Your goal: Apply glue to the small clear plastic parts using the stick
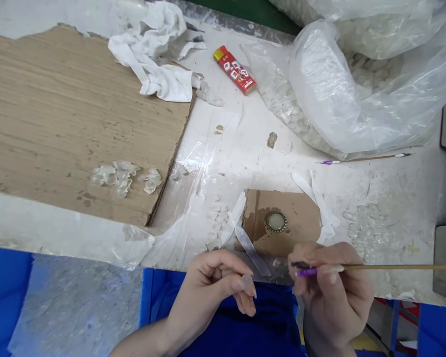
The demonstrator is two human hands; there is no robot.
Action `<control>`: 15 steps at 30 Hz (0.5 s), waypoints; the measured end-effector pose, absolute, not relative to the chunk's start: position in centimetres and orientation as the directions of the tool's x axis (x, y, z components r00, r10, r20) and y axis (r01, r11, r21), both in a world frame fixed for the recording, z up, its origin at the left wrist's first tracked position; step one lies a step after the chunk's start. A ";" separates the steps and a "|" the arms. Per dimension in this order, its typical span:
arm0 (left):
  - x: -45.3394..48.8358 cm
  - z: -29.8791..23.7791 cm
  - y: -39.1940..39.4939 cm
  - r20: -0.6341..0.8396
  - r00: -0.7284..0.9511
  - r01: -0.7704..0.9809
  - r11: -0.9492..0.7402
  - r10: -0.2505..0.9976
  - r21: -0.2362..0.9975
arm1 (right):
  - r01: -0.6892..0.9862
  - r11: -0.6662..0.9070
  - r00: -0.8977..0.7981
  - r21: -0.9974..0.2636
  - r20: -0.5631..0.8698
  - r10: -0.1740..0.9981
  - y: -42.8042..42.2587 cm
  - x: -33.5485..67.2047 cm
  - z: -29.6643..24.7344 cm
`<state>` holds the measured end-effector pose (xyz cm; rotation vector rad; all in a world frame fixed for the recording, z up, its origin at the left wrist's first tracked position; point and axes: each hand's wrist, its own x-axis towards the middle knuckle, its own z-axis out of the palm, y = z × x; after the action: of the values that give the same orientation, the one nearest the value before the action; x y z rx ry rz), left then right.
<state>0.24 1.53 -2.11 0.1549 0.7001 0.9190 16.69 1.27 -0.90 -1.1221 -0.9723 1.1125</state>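
Observation:
My left hand pinches a small, clear, rounded piece between thumb and forefinger, over the front edge of the table. To its right, my right hand is closed round a thin paintbrush, whose purple band and dark end show at the fingertips and whose wooden handle points right. Just beyond both hands lies a brown cardboard piece with a damp dark patch. On it sits a round ornament with a pale centre and a beaded metal rim. Neither hand touches it.
Clumps of clear pieces lie on a large cardboard sheet, beside a crumpled white cloth. A red lighter, a second brush and plastic bags of pale pieces lie farther back. More clear pieces lie at right.

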 end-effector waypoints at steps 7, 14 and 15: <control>0.4 -1.8 1.7 -0.485 0.408 -0.677 0.613 0.773 0.408 | -0.382 -0.098 -0.066 -0.919 -0.079 0.995 1.3 15.7 -0.1; 0.5 -1.9 1.7 -0.448 0.405 -0.693 0.587 0.797 0.418 | -0.346 -0.115 -0.103 -0.931 -0.084 0.991 1.1 15.9 -0.2; 0.5 -2.0 1.7 -0.443 0.404 -0.697 0.583 0.800 0.418 | -0.332 -0.117 -0.105 -0.936 -0.086 0.991 1.1 15.9 -0.1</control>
<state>0.54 1.66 -2.00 0.1767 0.6579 0.9511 15.88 1.07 -0.14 -0.9772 -0.9606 1.4931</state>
